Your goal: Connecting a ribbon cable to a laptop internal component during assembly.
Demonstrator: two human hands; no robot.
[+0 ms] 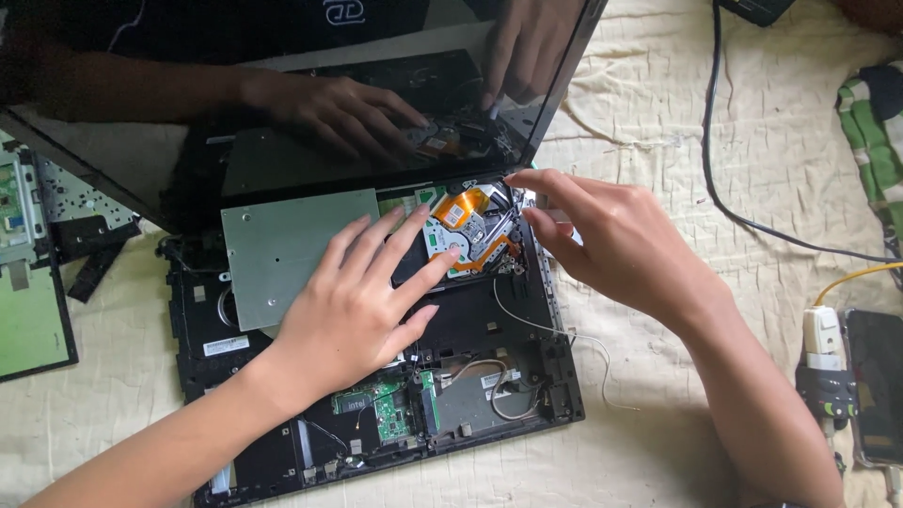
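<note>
I see the opened laptop base (376, 376) on cream cloth (658, 113). On it, my left hand (362, 301) lies flat, fingers spread, hiding components beneath. At its hinge corner, my right hand (602, 235) fingertips pinch something too small to identify.

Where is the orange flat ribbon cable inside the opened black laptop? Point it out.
In the head view, the orange flat ribbon cable sits at the opened black laptop's upper right, by the screen hinge, between the left hand's fingertips and the right hand.

Two hands: left hand (362, 301), right hand (607, 240). One opened laptop (282, 442). One phone (875, 386). One black cable (743, 221).
</note>
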